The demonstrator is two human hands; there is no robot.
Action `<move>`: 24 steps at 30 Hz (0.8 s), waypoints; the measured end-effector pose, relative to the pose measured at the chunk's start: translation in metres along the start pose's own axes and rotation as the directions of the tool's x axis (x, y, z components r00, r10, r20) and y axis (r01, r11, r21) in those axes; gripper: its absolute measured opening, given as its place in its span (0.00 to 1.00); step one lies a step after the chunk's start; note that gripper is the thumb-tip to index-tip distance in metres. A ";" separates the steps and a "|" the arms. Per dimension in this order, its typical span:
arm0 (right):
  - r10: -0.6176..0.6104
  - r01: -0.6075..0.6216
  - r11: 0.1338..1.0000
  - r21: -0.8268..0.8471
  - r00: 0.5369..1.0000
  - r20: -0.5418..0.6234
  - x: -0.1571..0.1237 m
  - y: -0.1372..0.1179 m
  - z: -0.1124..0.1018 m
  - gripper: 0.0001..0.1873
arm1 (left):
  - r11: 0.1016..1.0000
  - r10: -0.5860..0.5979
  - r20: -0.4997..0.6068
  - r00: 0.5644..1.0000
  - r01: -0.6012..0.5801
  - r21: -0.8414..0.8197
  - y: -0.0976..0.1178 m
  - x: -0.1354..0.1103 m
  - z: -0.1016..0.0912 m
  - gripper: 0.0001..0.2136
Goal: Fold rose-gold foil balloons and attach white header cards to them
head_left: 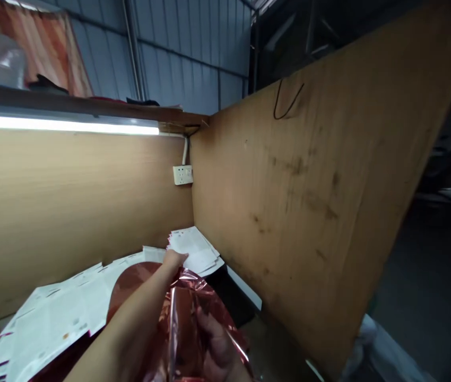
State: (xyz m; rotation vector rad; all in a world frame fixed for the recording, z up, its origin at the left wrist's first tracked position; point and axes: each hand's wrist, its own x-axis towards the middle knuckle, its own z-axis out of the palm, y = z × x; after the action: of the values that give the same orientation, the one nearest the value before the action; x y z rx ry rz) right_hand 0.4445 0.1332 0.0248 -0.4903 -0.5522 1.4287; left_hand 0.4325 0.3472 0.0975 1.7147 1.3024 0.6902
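My left hand (173,260) reaches forward to a small stack of white cards (196,249) lying in the corner of the wooden booth. It rests on the stack's near edge, and its fingers are hidden from me. Lower down, my right hand (217,345) is closed on a crinkled, shiny rose-gold foil sheet (188,313), with the fingers wrapped over its surface. The foil lies between both arms and covers part of my left forearm.
White printed sheets (62,313) spread over the table at the left, with a round rose-gold foil piece (133,281) on them. Wooden partition walls (309,212) close the back and right. A white wall socket (182,174) and a lit tube lamp (66,125) hang on the back wall.
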 end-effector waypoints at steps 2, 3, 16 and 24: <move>0.052 -0.052 0.998 0.020 0.998 0.021 -0.002 0.003 0.001 0.24 | 1.000 -0.013 -0.049 0.999 0.013 0.001 -0.001 0.011 -0.002 0.14; 0.058 -0.058 0.998 0.025 0.998 0.025 -0.003 0.004 0.001 0.25 | 1.000 0.004 -0.075 0.997 -0.005 -0.014 0.001 0.015 -0.004 0.14; -0.039 0.009 0.991 -0.136 0.974 -0.223 -0.025 -0.026 0.043 0.25 | 0.770 0.099 0.074 0.992 -0.029 -0.637 -0.029 -0.209 -0.124 0.19; 0.628 -0.496 0.704 -0.508 0.769 0.119 -0.063 0.055 0.160 0.18 | 0.090 -0.020 -0.003 1.000 -0.001 -0.996 -0.136 -0.360 -0.242 0.33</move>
State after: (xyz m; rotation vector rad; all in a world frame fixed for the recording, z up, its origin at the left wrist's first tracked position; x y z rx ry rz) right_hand 0.2977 0.0733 0.1117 -0.8935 -1.0478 1.9996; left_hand 0.0589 0.0891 0.1197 0.4620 0.4460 1.2083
